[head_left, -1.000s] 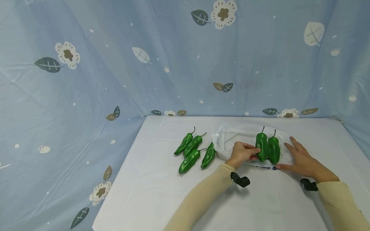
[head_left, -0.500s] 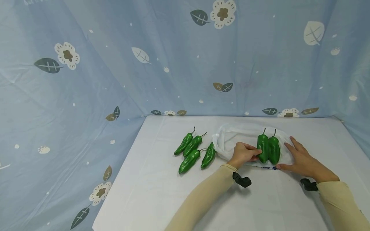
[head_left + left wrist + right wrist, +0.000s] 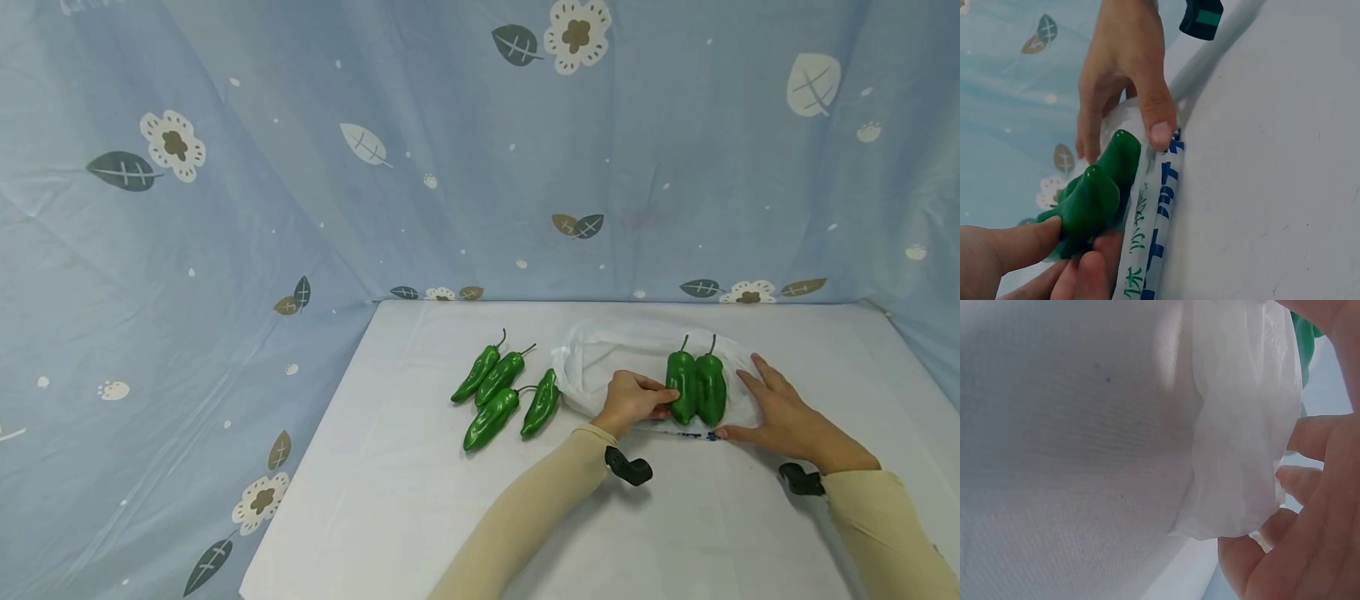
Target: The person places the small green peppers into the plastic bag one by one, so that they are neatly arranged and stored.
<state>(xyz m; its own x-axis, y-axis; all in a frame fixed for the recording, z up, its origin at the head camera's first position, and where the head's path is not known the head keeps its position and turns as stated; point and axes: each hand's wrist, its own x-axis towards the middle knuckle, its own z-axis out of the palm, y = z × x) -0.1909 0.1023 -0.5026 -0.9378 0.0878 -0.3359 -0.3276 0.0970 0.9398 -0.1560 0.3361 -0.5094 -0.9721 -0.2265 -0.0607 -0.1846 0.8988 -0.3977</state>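
Observation:
In the head view, my left hand [image 3: 632, 398] pinches a green chili pepper [image 3: 681, 387] between thumb and fingers. A second green chili pepper [image 3: 710, 392] lies right beside it, both with stems toward the back. They are at the right end of a white plastic bag [image 3: 592, 354], which has blue and green print along its near edge. My right hand [image 3: 791, 417] is spread at the bag's right end, thumb at the printed edge. In the right wrist view, the fingertips [image 3: 1310, 439] of that hand touch the bag's thin film [image 3: 1235, 437].
Several more green chili peppers [image 3: 495, 417] lie left of the bag on the white-covered table [image 3: 390, 467]. One of them touches the bag's left rim. A blue patterned curtain [image 3: 450, 167] hangs behind the table and along its left side.
The left hand has shifted slightly right and nearer with its pepper, which now lies against the second one. The right hand has stayed in place.

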